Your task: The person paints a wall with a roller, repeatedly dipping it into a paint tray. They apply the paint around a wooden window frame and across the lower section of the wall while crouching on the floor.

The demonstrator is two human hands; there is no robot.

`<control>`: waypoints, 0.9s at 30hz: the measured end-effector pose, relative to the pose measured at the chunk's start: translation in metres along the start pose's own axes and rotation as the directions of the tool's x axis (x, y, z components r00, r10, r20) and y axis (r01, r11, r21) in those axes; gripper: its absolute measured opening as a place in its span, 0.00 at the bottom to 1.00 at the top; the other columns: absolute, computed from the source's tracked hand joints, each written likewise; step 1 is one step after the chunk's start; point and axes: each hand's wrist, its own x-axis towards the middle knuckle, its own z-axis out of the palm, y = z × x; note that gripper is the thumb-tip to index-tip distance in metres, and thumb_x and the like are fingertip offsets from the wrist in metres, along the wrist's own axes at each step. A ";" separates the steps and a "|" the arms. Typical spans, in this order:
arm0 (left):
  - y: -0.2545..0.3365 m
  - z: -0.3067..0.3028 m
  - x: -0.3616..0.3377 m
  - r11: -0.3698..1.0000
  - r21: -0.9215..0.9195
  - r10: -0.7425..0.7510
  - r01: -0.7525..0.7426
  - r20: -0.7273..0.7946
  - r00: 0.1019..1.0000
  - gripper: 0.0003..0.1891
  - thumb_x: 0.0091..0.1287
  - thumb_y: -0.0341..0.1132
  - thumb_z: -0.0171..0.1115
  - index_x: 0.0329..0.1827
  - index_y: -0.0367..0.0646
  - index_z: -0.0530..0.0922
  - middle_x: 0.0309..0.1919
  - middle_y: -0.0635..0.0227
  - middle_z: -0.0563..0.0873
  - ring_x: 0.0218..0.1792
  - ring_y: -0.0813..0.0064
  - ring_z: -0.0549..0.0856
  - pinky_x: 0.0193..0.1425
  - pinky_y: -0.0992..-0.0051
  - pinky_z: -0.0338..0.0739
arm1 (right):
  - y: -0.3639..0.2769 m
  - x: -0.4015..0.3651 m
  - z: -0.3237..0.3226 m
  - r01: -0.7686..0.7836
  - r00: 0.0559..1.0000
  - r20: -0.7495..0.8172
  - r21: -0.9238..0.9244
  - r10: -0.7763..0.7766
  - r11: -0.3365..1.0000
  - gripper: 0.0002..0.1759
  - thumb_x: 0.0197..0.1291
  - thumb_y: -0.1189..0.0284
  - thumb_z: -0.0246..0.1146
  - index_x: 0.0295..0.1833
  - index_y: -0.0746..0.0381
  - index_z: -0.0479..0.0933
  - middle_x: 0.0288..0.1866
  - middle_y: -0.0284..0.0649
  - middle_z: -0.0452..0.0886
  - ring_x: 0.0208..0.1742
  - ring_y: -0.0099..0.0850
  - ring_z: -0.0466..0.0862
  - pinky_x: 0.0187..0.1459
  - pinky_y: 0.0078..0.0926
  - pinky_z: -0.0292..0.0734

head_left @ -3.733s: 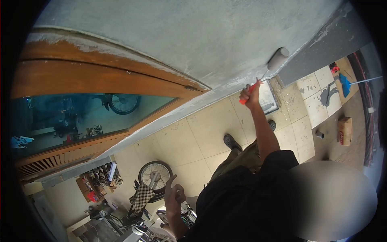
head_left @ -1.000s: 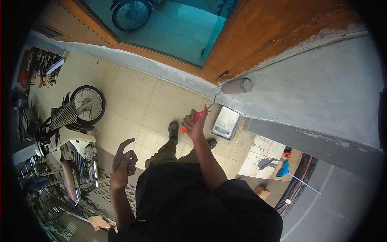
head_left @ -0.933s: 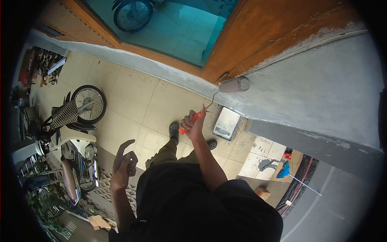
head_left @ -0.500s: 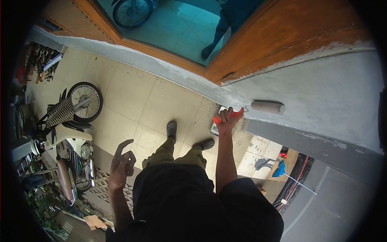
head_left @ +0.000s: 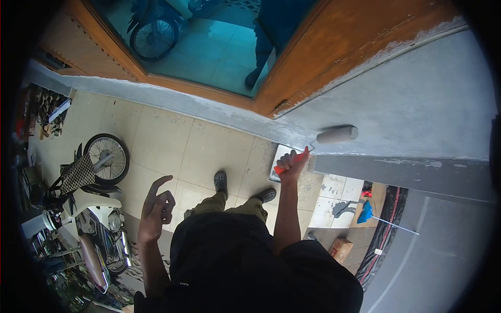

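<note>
1 tray (head_left: pixel 282 150) part-hidden by R hand (head_left: pixel 292 166); m/bike (head_left: pixel 94 202) to L.

Place: looks like a tiled porch or entry of a home, being painted
Floor: cream ceramic tiles (head_left: pixel 156 143), lit as if by daylight, with grey spots and specks on them
Parking: a motorcycle (head_left: pixel 91 202) stands on the left, a checkered cloth near its front wheel
House front: a large glass pane (head_left: pixel 209 62) in an orange-brown wooden frame (head_left: pixel 334 47), reflecting a wheel and a standing figure
Wall: patchy grey plaster (head_left: pixel 407 94), its edge against the wood ragged and whitish
Painting gear: a paint roller (head_left: pixel 336 134) at that wall, a paint tray (head_left: pixel 278 152) on the floor below
Household items: a blue-headed broom (head_left: pixel 365 213) and a cardboard box (head_left: pixel 340 250) on the right
</note>
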 end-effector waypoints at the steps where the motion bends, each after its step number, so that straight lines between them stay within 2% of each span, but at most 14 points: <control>1: -0.001 -0.001 0.000 0.999 -0.029 0.017 -0.017 0.013 1.000 0.28 0.76 0.45 0.54 0.74 0.39 0.67 0.21 0.79 0.68 0.18 0.91 0.57 0.18 0.85 0.49 | -0.022 0.009 -0.001 0.049 0.996 0.070 0.103 -0.057 0.993 0.38 0.67 0.29 0.48 0.20 0.51 0.64 0.10 0.24 0.51 0.11 0.19 0.51 0.15 0.20 0.48; 2: -0.002 -0.002 -0.001 0.998 -0.057 0.029 -0.027 0.028 0.999 0.28 0.76 0.45 0.54 0.74 0.39 0.67 0.21 0.79 0.68 0.18 0.91 0.56 0.18 0.85 0.49 | -0.043 0.015 0.001 0.097 0.993 0.054 0.158 -0.107 0.983 0.37 0.67 0.31 0.50 0.22 0.52 0.65 0.11 0.24 0.52 0.12 0.18 0.52 0.16 0.20 0.49; 4: -0.001 -0.001 -0.002 0.997 -0.066 0.029 -0.028 0.023 0.999 0.28 0.76 0.45 0.54 0.74 0.39 0.66 0.21 0.79 0.67 0.18 0.91 0.56 0.18 0.85 0.49 | -0.068 0.019 0.017 0.081 0.983 0.144 0.230 -0.116 0.970 0.36 0.67 0.32 0.51 0.24 0.52 0.65 0.12 0.24 0.52 0.13 0.18 0.52 0.16 0.20 0.48; 6: 0.000 0.003 0.000 0.997 -0.070 0.032 -0.030 0.022 0.999 0.29 0.76 0.45 0.55 0.74 0.39 0.66 0.21 0.79 0.67 0.18 0.91 0.56 0.18 0.85 0.49 | -0.055 0.010 0.033 0.110 0.989 0.088 0.133 -0.122 0.985 0.35 0.66 0.31 0.53 0.23 0.51 0.63 0.12 0.24 0.52 0.13 0.19 0.51 0.17 0.20 0.48; 9: 0.002 0.011 0.001 0.995 -0.096 0.036 -0.033 0.032 0.999 0.28 0.76 0.45 0.55 0.74 0.39 0.66 0.21 0.79 0.67 0.18 0.91 0.56 0.18 0.85 0.49 | -0.001 -0.017 0.048 -0.099 0.993 0.065 -0.024 0.100 0.995 0.38 0.64 0.27 0.49 0.22 0.50 0.62 0.12 0.24 0.51 0.13 0.20 0.52 0.20 0.25 0.49; 10: 0.003 0.016 0.002 0.995 -0.091 0.051 -0.046 0.047 0.998 0.29 0.76 0.46 0.55 0.75 0.40 0.66 0.21 0.80 0.66 0.17 0.91 0.55 0.18 0.85 0.48 | 0.019 -0.026 0.049 -0.183 0.977 0.102 -0.039 0.186 0.982 0.39 0.63 0.26 0.49 0.21 0.51 0.64 0.12 0.24 0.52 0.12 0.21 0.53 0.19 0.23 0.50; 11: 0.004 0.022 0.003 0.995 -0.085 0.065 -0.059 0.066 0.996 0.30 0.76 0.47 0.56 0.76 0.41 0.65 0.21 0.80 0.65 0.17 0.92 0.54 0.18 0.85 0.48 | 0.035 -0.032 0.045 -0.243 0.953 0.150 -0.141 0.263 0.960 0.41 0.64 0.25 0.45 0.20 0.51 0.64 0.11 0.24 0.53 0.12 0.22 0.53 0.19 0.23 0.51; 14: 0.014 0.039 0.003 0.995 -0.041 0.095 -0.091 0.096 0.991 0.30 0.76 0.47 0.56 0.76 0.41 0.65 0.22 0.80 0.65 0.17 0.92 0.55 0.18 0.86 0.48 | 0.055 -0.044 0.038 -0.292 0.925 0.170 -0.253 0.339 0.922 0.41 0.65 0.25 0.43 0.19 0.51 0.63 0.10 0.25 0.52 0.11 0.23 0.54 0.17 0.25 0.52; 18: 0.019 0.063 -0.007 0.990 -0.067 0.128 -0.121 0.107 0.986 0.30 0.76 0.47 0.56 0.75 0.41 0.65 0.23 0.79 0.66 0.17 0.91 0.55 0.17 0.86 0.48 | 0.016 -0.056 0.013 -0.266 0.933 0.163 -0.293 0.322 0.918 0.41 0.65 0.25 0.44 0.19 0.51 0.63 0.10 0.24 0.52 0.10 0.22 0.53 0.16 0.24 0.51; 22: 0.010 0.086 -0.023 0.987 -0.112 0.124 -0.115 0.074 0.990 0.28 0.76 0.44 0.55 0.75 0.40 0.65 0.23 0.79 0.67 0.18 0.91 0.56 0.18 0.85 0.49 | -0.071 -0.044 -0.012 -0.101 0.988 0.115 -0.015 0.102 0.995 0.38 0.67 0.29 0.49 0.21 0.51 0.67 0.10 0.23 0.53 0.10 0.20 0.52 0.15 0.22 0.51; 24: 0.007 0.097 -0.030 0.985 -0.131 0.125 -0.117 0.054 0.991 0.27 0.77 0.42 0.55 0.75 0.39 0.66 0.23 0.79 0.68 0.19 0.91 0.57 0.18 0.85 0.50 | -0.131 -0.013 -0.045 0.008 0.986 0.164 0.105 -0.025 0.994 0.36 0.66 0.31 0.50 0.21 0.51 0.66 0.10 0.24 0.53 0.11 0.20 0.53 0.16 0.24 0.53; 26: -0.005 0.106 -0.037 0.978 -0.187 0.103 -0.094 0.037 0.994 0.27 0.77 0.41 0.54 0.75 0.40 0.66 0.23 0.78 0.68 0.19 0.91 0.57 0.19 0.85 0.50 | -0.183 0.004 -0.069 0.010 0.982 0.179 0.244 -0.055 0.970 0.37 0.65 0.30 0.51 0.21 0.51 0.67 0.10 0.23 0.53 0.12 0.20 0.54 0.17 0.23 0.54; 27: -0.008 0.110 -0.041 0.979 -0.184 0.092 -0.085 0.029 0.995 0.26 0.77 0.40 0.53 0.75 0.40 0.66 0.23 0.78 0.68 0.19 0.91 0.57 0.19 0.85 0.50 | -0.190 0.003 -0.071 0.001 0.982 0.184 0.240 -0.047 0.971 0.37 0.65 0.30 0.51 0.21 0.51 0.67 0.10 0.23 0.53 0.12 0.20 0.54 0.17 0.23 0.54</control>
